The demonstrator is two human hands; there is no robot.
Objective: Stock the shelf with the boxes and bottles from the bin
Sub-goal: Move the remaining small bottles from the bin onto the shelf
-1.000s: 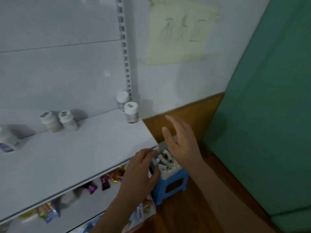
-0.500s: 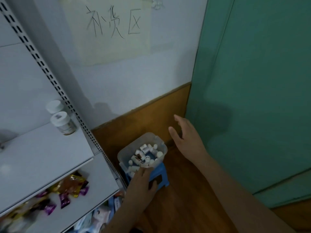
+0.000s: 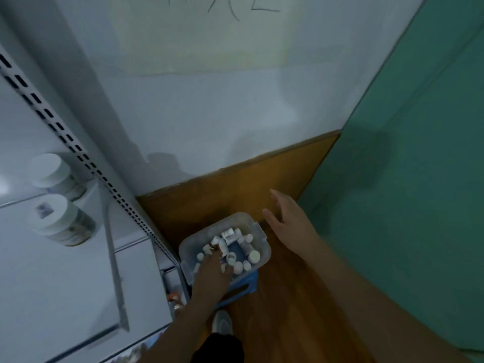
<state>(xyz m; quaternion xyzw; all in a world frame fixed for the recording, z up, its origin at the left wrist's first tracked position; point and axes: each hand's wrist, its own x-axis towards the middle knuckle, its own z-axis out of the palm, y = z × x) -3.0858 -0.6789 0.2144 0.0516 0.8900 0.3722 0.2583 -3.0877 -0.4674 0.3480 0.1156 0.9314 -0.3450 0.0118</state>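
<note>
A clear plastic bin (image 3: 265, 243) stands on a small blue stool (image 3: 245, 284) on the floor and holds several small white bottles (image 3: 254, 255). My left hand (image 3: 210, 273) reaches down into the bin's near left side, fingers buried among the bottles; whether they grip one is hidden. My right hand (image 3: 288, 224) hovers just right of the bin with fingers straight, holding nothing. The white shelf (image 3: 65, 284) at the left carries two white-capped bottles (image 3: 65, 224), one behind the other, near its right end.
The shelf's slotted upright (image 3: 78, 150) runs diagonally beside the bin. A green door (image 3: 419, 179) fills the right side, close to my right hand. Behind the bin is a wooden wall panel (image 3: 235, 184). My shoe (image 3: 222, 322) is on the wood floor by the stool.
The view has swung right and down from the shelf to the bin. My left hand went from the bin's near edge down in among the bottles. My right hand stays open beside the bin.
</note>
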